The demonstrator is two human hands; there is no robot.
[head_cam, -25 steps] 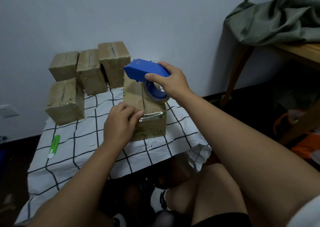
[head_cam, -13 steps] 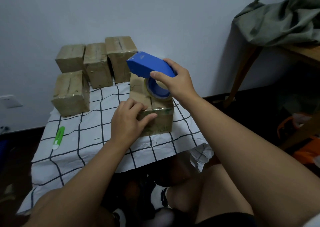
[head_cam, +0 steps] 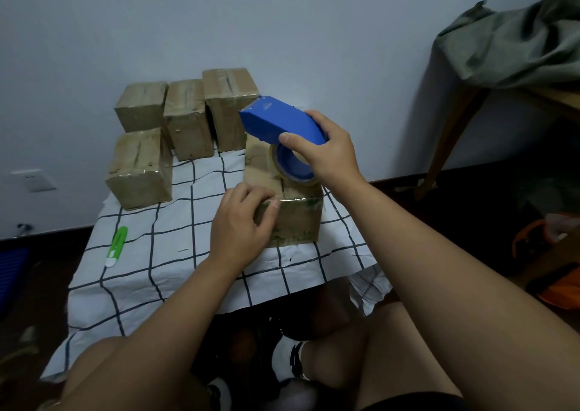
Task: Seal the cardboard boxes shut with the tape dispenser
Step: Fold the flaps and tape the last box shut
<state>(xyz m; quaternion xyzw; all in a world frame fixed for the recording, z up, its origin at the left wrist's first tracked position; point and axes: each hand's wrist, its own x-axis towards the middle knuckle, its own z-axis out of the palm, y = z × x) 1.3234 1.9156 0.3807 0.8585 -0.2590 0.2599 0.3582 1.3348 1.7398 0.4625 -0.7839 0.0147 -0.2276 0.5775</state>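
Left hand [head_cam: 240, 222], fingers curled, presses the tape end over the near top edge of the cardboard box [head_cam: 292, 212] at the table's [head_cam: 175, 253] right front. Right hand [head_cam: 326, 151] grips the blue tape dispenser [head_cam: 282, 121] above the box top. Step judged: strip anchored, laying along the centre seam. Next move calls for a steady pull away, then a cut. Dispenser's long axis runs near-right to far-left, nose pointing far-left. Four boxes [head_cam: 185, 118] stand behind.
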